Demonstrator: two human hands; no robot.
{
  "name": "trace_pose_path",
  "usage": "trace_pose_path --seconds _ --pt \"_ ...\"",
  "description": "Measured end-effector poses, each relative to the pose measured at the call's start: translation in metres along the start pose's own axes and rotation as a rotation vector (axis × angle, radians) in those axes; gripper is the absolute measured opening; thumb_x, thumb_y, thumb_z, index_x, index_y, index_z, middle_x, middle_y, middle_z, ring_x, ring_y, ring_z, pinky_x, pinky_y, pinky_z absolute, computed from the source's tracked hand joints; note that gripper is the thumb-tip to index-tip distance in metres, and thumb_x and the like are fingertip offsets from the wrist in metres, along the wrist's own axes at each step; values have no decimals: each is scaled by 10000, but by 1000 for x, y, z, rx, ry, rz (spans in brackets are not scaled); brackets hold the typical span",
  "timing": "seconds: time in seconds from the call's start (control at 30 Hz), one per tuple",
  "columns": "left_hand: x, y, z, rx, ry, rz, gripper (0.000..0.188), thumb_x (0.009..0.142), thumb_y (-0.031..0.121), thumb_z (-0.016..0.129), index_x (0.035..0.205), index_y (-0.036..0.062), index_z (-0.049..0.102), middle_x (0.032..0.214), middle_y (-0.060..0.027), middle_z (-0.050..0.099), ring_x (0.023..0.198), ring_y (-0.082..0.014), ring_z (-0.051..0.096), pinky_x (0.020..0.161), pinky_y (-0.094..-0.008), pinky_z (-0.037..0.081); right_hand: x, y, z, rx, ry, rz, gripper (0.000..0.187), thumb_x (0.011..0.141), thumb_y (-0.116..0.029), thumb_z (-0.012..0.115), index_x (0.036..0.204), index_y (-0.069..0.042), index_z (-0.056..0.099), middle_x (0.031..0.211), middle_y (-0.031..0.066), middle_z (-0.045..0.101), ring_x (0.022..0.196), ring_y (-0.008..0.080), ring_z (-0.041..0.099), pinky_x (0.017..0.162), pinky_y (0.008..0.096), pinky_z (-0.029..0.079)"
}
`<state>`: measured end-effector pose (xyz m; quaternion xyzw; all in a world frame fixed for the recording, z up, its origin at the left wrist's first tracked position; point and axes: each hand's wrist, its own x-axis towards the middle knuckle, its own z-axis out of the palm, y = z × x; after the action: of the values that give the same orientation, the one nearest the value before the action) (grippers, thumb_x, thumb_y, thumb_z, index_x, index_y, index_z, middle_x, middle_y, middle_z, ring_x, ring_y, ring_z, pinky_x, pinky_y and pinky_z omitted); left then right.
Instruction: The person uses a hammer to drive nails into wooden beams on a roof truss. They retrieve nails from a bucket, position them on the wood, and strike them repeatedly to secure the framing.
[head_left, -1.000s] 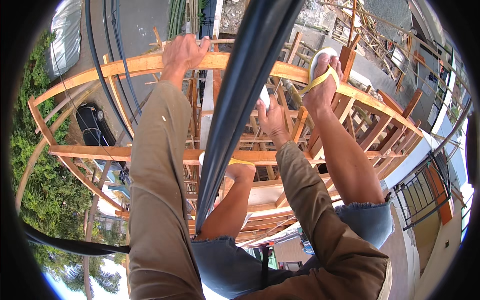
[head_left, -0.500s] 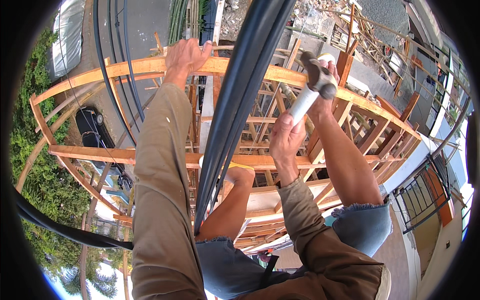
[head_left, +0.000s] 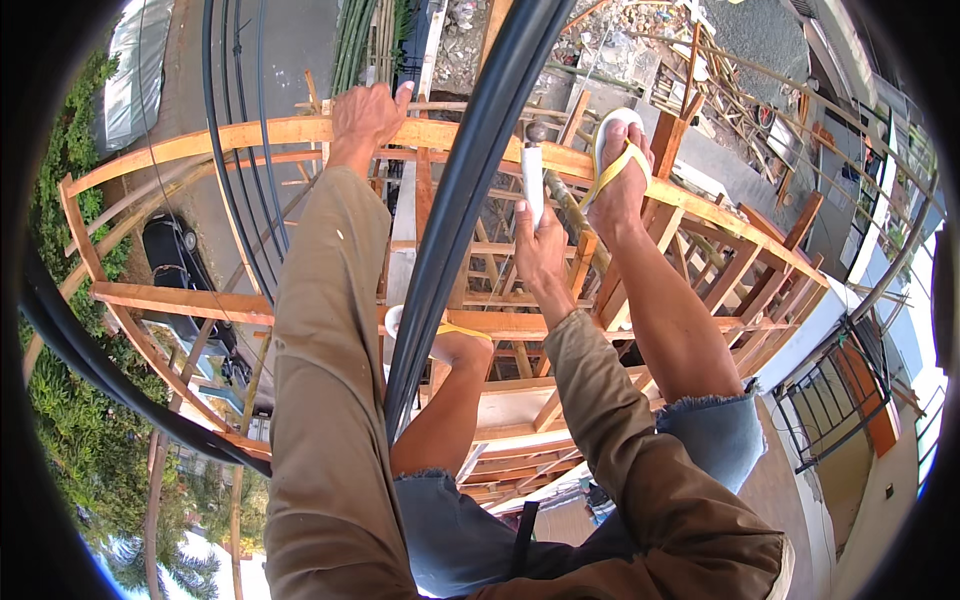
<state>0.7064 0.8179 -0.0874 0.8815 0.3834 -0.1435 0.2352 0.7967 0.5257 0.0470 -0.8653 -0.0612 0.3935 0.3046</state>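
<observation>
My left hand (head_left: 370,120) grips the top wooden beam (head_left: 250,135), its fingers curled over the far edge and the thumb lying along it. My right hand (head_left: 543,255) is closed round the lower part of a hammer (head_left: 533,182) with a white handle. The hammer points away from me, and its dark, rounded head overlaps the beam in view; I cannot tell whether it touches. To its right my foot in a white sandal with yellow straps (head_left: 622,175) rests at the beam. My other foot is on a lower beam (head_left: 190,298), partly behind thick cables.
Thick black cables (head_left: 470,190) cross in front of me between my arms. Thinner cables (head_left: 225,150) run down at the left. Below spreads an open timber frame, high over a road with a dark car (head_left: 170,250). Rubble and scrap wood (head_left: 735,100) lie at the far right.
My right hand has brought the hammer left and lower, away from my right foot; the head now lies over the beam. My left hand keeps its hold.
</observation>
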Motion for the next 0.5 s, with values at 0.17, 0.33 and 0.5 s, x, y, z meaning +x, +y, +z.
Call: trace_pose_path --seconds 0.17,0.33,0.5 --pt "-47 43 -61 -92 380 6 531 922 455 651 829 -67 684 905 -247 707 1056 -397 601 955 -477 447 -13 -78 -32 782 -71 197 310 971 -354 681 937 -69 564 659 -15 512 520 108 520 450 274 462" --pt "-109 94 -132 -620 202 -472 462 909 387 656 738 -43 639 783 -222 679 791 -370 658 712 -476 504 -2 -122 -73 1062 -276 207 396 990 -357 645 1161 -9 562 1106 121 647 1026 210 653 846 391 585" --pt "-209 143 -208 -926 204 -532 502 945 317 657 618 -15 469 511 -87 418 509 -157 348 500 -376 335 -7 -165 -100 1078 -334 214 432 1057 -324 485 1356 -13 486 1296 184 611 1157 312 631 981 509 539"
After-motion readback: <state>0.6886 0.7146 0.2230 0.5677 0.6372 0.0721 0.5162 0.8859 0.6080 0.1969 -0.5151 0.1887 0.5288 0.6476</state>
